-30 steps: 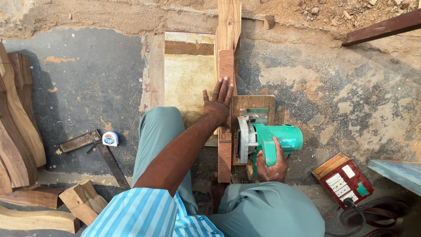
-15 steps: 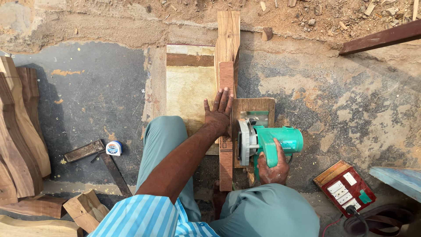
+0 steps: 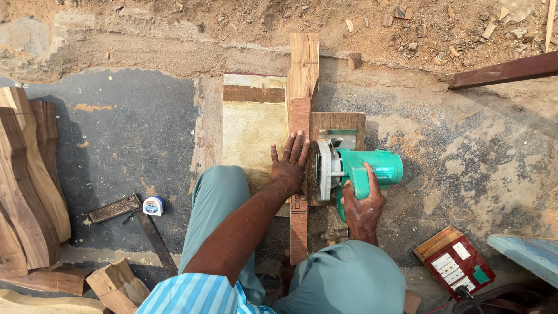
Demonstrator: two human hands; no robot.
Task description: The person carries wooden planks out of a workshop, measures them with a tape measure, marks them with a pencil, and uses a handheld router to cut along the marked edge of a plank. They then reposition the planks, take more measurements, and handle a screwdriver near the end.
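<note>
Green circular saw (image 3: 354, 171) sits centre-right of the frame on a small wooden base board (image 3: 337, 125), blade side turned toward a long reddish wood strip (image 3: 300, 174) that runs top to bottom through the middle. Right hand (image 3: 361, 200) is wrapped closed around the saw's handle from below, thumb over the top, likely to steer and keep the tool steady. Left hand (image 3: 289, 163) lies flat with fingers spread on the strip just beside the blade guard, pressing it down so it seems pinned against shifting. Strip rests over a pale flat board (image 3: 253, 136) at centre, which acts as a raised work surface on the concrete floor (image 3: 133, 134); a second paler plank (image 3: 304, 64) continues above it toward upper centre. Person crouches, knees in grey-green trousers either side of the strip. Lower left: tape measure (image 3: 153, 205), a rasp-like tool (image 3: 114, 208) and a metal square (image 3: 156, 235) lie together, near but apart from the cut. Curved wooden pieces (image 3: 26, 174) stacked at left edge. Red socket box (image 3: 454, 261) at lower right, well apart from the saw. Sawdust and chips (image 3: 407, 29) litter the top edge
</note>
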